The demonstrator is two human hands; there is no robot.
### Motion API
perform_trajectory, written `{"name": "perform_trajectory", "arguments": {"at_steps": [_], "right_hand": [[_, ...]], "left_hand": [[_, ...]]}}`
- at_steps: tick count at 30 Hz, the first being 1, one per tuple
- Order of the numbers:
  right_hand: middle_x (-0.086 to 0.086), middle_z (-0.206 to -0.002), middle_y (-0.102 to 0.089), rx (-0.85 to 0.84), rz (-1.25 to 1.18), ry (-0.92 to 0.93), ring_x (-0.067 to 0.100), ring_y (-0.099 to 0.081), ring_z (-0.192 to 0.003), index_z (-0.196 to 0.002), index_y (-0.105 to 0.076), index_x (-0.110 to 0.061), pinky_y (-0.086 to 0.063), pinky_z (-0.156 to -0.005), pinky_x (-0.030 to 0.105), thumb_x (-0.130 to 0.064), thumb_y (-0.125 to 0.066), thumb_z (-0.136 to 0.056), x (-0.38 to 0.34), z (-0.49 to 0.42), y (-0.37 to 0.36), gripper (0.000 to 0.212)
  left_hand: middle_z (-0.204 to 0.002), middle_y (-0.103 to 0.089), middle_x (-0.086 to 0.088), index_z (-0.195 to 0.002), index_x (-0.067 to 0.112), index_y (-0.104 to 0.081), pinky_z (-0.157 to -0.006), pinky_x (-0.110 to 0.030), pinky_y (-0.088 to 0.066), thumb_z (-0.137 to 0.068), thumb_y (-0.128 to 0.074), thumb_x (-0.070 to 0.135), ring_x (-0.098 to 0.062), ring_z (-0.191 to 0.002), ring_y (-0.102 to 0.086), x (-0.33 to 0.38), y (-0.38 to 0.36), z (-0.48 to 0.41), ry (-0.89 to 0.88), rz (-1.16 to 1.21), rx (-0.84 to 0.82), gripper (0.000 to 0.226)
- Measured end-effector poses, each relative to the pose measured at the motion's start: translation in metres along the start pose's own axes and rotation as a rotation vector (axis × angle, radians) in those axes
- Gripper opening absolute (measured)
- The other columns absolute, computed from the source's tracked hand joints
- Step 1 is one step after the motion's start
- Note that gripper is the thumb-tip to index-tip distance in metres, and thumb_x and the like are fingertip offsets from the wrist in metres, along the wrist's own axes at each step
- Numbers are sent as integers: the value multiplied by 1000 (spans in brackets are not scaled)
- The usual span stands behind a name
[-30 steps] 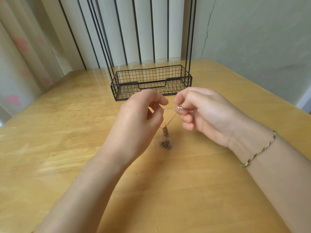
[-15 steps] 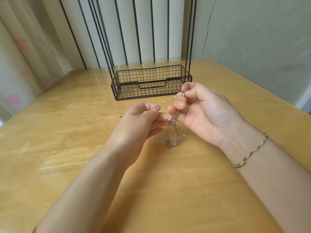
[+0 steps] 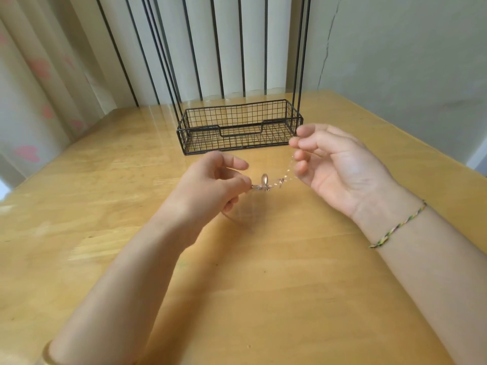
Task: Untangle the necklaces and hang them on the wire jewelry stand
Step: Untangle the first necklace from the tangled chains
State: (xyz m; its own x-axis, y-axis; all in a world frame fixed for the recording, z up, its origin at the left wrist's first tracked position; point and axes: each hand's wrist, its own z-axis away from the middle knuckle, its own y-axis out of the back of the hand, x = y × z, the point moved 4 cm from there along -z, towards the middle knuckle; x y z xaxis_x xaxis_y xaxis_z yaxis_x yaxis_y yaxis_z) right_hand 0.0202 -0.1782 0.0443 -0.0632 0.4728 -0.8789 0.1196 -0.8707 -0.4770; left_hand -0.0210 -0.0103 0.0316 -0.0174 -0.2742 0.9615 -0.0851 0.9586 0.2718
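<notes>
Honestly, I'd call this early days. Big picture: there's the wooden table (image 3: 263, 285), and the wire jewelry stand (image 3: 232, 144) sits at the far side of it, well apart from my hands. No chain hangs on the upright rods that show. The top of the stand is cut off, so I can't say what's up there.

Both hands are up over the table with one necklace (image 3: 286, 171) strung between them. My right hand (image 3: 340, 167) has its fingers curled and pinches the upper end of the chain. My left hand (image 3: 210, 188) pinches the lower end, right beside a little knotted clump (image 3: 263, 187) with a small oval pendant (image 3: 264, 178) sticking up out of it.

The chain looks mostly free from the right hand down to that clump, so my guess is the clump is what's left to pick apart. A faint line under my left hand might be another strand or a shadow, but it's too blurry to tell. Nothing's hung as far as I can see, so all the hanging is to come.
</notes>
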Motion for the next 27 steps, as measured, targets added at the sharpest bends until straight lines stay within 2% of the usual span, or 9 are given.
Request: {"name": "perform_trajectory", "arguments": {"at_steps": [3, 6, 12, 15, 19, 22, 25, 27], "right_hand": [[9, -73, -56, 38, 198, 79, 10, -49, -54, -79, -59, -8, -41, -44, 17, 13, -54, -79, 0, -2, 6, 22], [8, -73, -56, 54, 331, 91, 10, -48, -57, -79, -61, -10, -41, -47, 18, 12, -56, -79, 4, -4, 11, 23], [6, -73, -57, 70, 685, 111, 11, -50, -58, -73, -61, -14, -44, -49, 18, 12, -55, -78, 10, -7, 13, 28], [3, -68, -57, 2, 842, 53, 12, -50, -55, -70, -62, -15, -45, -48, 15, 10, -57, -78, 17, -5, 11, 27], [-1, -70, -65, -148, 907, 29, 7, -57, -60, -79, -69, -11, -44, -55, 10, -9, -75, -75, 22, 3, 1, 7], [-1, -69, -65, -270, 930, 38, 9, -58, -61, -85, -69, -8, -45, -58, 11, -14, -78, -73, 24, 8, -8, 16], [1, -67, -63, -260, 953, 86, 12, -56, -62, -81, -68, -8, -45, -59, 16, -9, -74, -77, 23, 9, -13, 7], [3, -68, -63, -239, 916, 100, 12, -55, -63, -81, -69, -7, -45, -57, 14, -8, -71, -81, 20, 9, -12, 3]], "left_hand": [[-66, -58, 4, -90, 12, -68, -43, -13, -38, -86, -65, 4, -1, -44, -45, 1, 1, 1, -41, -229, -53, 9], [-61, -63, 5, -83, 13, -70, -43, -11, -38, -85, -65, 7, 1, -44, -48, -1, 1, 2, -81, -400, -38, 9], [-63, -61, 7, -81, 15, -68, -37, -7, -31, -86, -64, 7, 5, -41, -48, 2, 13, -1, -138, -501, 117, 10], [-64, -62, 1, -80, 11, -64, -38, -9, -33, -88, -60, 6, 4, -40, -47, 0, 13, -3, -136, -422, 157, 10], [-82, -67, -7, -80, 11, -58, -45, -17, -43, -93, -54, 10, -6, -64, -60, -2, 8, -4, -66, -186, 133, 14], [-87, -67, -7, -82, 11, -54, -50, -24, -50, -97, -50, 12, -7, -71, -64, 0, 4, -2, -24, -18, 110, 15], [-83, -66, -3, -88, 8, -54, -61, -31, -57, -98, -49, 16, -4, -66, -64, 1, 5, -1, -19, 31, 123, 14], [-80, -66, -3, -88, 7, -54, -70, -35, -58, -99, -46, 18, -7, -67, -65, 1, 4, 0, 3, 73, 112, 17]]}}
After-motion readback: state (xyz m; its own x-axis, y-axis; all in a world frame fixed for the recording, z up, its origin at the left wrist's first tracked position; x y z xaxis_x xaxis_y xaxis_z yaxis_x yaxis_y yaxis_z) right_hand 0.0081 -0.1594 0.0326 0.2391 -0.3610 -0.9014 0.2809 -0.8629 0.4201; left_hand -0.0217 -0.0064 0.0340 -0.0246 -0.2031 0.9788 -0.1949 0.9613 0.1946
